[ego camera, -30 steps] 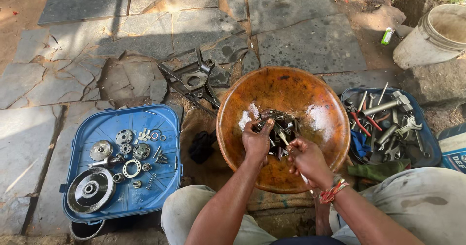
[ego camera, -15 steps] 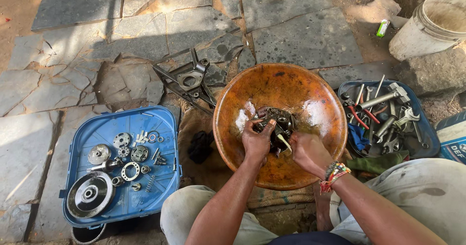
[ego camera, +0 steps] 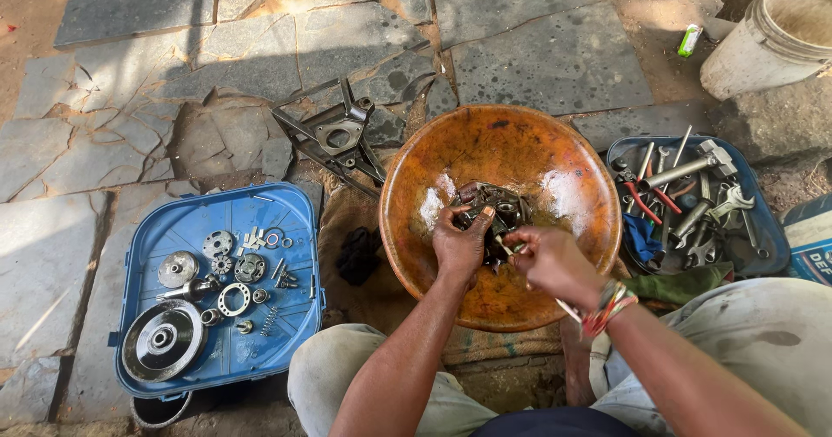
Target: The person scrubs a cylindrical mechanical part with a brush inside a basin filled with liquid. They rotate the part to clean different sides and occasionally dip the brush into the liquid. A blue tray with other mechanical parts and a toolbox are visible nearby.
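Centrally, both hands (ego camera: 507,251) grip a metal part (ego camera: 490,212), clear of the basin (ego camera: 520,142) rim.

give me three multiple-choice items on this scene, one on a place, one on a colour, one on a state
1. Where does the tray of wrenches lie, from the person's side?
A. right of the basin
B. left of the basin
C. inside the basin

2. What colour is the lid that holds the gears and the pulley?
A. red
B. blue
C. white

3. What is the left hand doing?
A. resting on a knee
B. lifting the bucket
C. gripping the dark metal part in the basin

Answers: 1 A, the wrenches lie at the basin's right rim. 2 B, its rim and floor are blue. 3 C, its fingers close on the part while the right hand works beside it.
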